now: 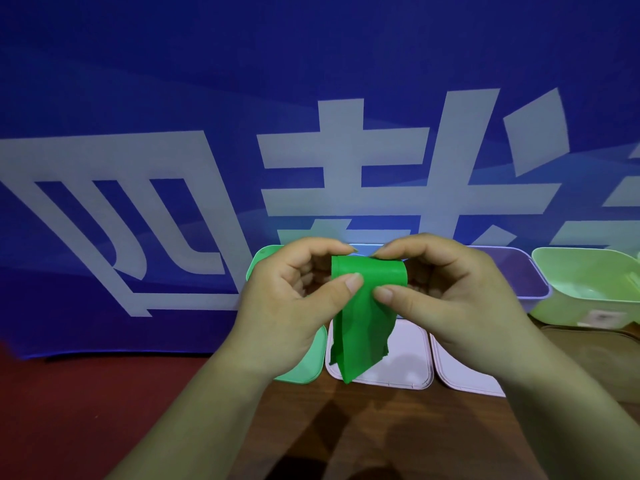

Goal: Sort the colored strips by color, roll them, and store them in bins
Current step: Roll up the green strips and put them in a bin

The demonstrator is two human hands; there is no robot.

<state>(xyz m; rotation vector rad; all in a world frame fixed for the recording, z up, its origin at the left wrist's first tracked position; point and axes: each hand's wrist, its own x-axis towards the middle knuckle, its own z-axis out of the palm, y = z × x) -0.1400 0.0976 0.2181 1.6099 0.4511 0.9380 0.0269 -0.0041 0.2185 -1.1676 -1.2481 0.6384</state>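
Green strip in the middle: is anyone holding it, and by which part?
Yes: the left hand and right hand each pinch the green strip by its rolled upper part, between thumb and fingers; its loose tail hangs free.

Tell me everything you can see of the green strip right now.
The green strip is bright green, thin and flexible. Its top is partly rolled into a horizontal tube; the tail hangs down, creased, its lower edge uneven. The left hand and the right hand pinch the roll from either side, held aloft.
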